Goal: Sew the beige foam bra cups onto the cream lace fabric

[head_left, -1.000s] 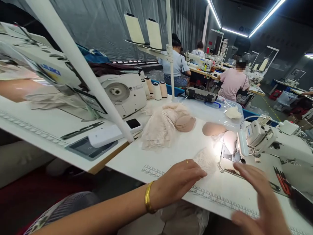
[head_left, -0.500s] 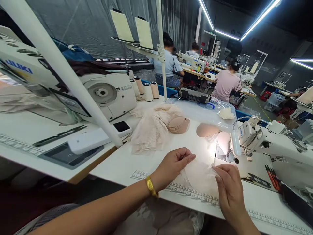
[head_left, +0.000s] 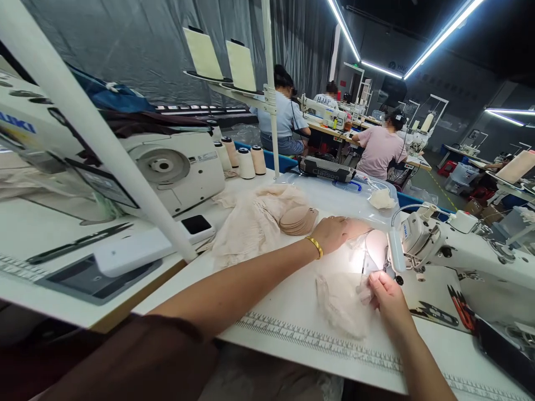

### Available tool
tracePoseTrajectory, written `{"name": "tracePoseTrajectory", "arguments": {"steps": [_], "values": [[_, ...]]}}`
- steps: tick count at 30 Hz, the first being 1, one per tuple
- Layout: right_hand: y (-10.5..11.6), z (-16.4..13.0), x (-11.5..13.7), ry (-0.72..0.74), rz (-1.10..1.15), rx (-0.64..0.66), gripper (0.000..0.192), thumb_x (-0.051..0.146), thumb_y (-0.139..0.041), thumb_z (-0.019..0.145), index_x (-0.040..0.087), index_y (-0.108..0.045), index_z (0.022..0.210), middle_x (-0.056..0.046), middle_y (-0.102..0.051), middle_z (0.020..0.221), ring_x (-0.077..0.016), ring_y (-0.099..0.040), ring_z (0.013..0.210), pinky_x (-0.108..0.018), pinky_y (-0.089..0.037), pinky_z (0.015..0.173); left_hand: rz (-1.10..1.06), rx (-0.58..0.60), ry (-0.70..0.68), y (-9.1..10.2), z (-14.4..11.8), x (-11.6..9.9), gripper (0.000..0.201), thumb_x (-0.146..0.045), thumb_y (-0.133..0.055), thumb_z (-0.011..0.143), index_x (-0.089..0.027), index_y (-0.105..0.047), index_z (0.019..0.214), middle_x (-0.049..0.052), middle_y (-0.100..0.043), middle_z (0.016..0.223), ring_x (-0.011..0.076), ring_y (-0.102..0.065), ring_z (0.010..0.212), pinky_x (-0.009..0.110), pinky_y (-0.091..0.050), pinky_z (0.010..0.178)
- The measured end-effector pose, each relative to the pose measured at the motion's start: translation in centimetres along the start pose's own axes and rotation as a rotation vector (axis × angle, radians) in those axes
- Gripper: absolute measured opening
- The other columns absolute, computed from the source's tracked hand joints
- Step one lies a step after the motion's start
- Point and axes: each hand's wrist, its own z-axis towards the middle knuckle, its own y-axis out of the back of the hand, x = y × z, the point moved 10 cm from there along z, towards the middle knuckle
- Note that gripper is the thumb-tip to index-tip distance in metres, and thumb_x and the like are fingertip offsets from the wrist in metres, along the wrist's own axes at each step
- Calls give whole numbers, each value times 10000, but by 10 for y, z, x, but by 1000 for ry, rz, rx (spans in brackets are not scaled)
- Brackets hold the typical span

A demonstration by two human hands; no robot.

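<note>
Beside the sewing machine [head_left: 453, 236], the right hand [head_left: 389, 296] pinches sheer fabric [head_left: 341, 305] over the worktop [head_left: 288, 298], best held lightly, unstretched; the left hand's [head_left: 332, 233] grip, at the beige pad [head_left: 358, 227], I cannot tell.

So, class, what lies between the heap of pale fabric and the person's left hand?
In the head view, a stack of beige pads lies between the heap of pale fabric and the left hand.
</note>
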Motion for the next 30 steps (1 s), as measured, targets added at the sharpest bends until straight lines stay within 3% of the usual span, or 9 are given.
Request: {"name": "tracePoseTrajectory", "arguments": {"steps": [5,12,16,18,20,23,25,27,30], "values": [[1,0,-4,-37,51,29,484,686,-617,854,205,-633,802,-12,-638,649,-147,-494,546,-277,-324,512,-3,-30,41,1,8,2,196,-103,-523,866,-136,-703,935,147,-742,1010,275,-689,970,375,-505,892],[2,-2,-7,-74,100,60,518,682,-602,867,171,-676,903,-57,-704,756,-152,-563,605,-267,-350,546,-208,-205,234,65,-26,11,165,-219,-446,883,-183,-606,891,58,-690,881,201,-641,792,284,-479,645],[7,-8,0,-59,154,80,537,702,-604,863,171,-679,900,-62,-705,790,-152,-594,629,-262,-404,559,-797,36,240,49,-71,-13,191,-374,-598,765,-190,-555,795,-24,-582,691,141,-532,618,230,-398,530],[11,-12,4,-46,165,70,563,725,-582,866,173,-684,901,-44,-678,755,-142,-581,612,-260,-428,563,-842,165,212,34,-90,-30,186,-364,-611,740,-187,-558,763,-30,-566,671,135,-511,610,227,-378,530],[12,-17,9,-22,114,77,542,710,-625,846,181,-696,938,-24,-660,743,-143,-586,620,-265,-457,585,-743,194,188,25,-102,-41,135,-318,-593,745,-188,-557,740,-29,-564,664,139,-508,614,235,-373,544],[11,-27,17,36,-33,87,415,578,-734,824,203,-690,997,-10,-675,767,-174,-652,705,-277,-492,631,-519,172,73,21,-100,-56,45,-230,-558,758,-188,-566,773,-11,-605,735,165,-554,681,264,-421,614],[7,-35,26,95,-144,96,308,485,-714,871,217,-679,1020,-8,-696,792,-186,-685,748,-285,-512,662,-465,185,-113,21,-90,-75,205,-238,-622,746,-183,-601,942,33,-664,953,209,-616,872,298,-479,746],[2,-44,41,204,-304,92,207,403,-645,935,231,-679,1045,-8,-712,807,-182,-698,748,-290,-530,678,-505,308,-327,17,-83,-97,418,-281,-714,723,-189,-589,1111,54,-662,1115,230,-624,1008,298,-493,824],[0,-61,82,534,-592,-61,153,283,-573,982,249,-684,1080,-25,-741,854,-183,-708,753,-301,-556,680,-494,537,-458,8,-77,-109,233,-262,-702,770,-203,-612,977,-24,-667,850,168,-630,763,228,-445,623]]}}
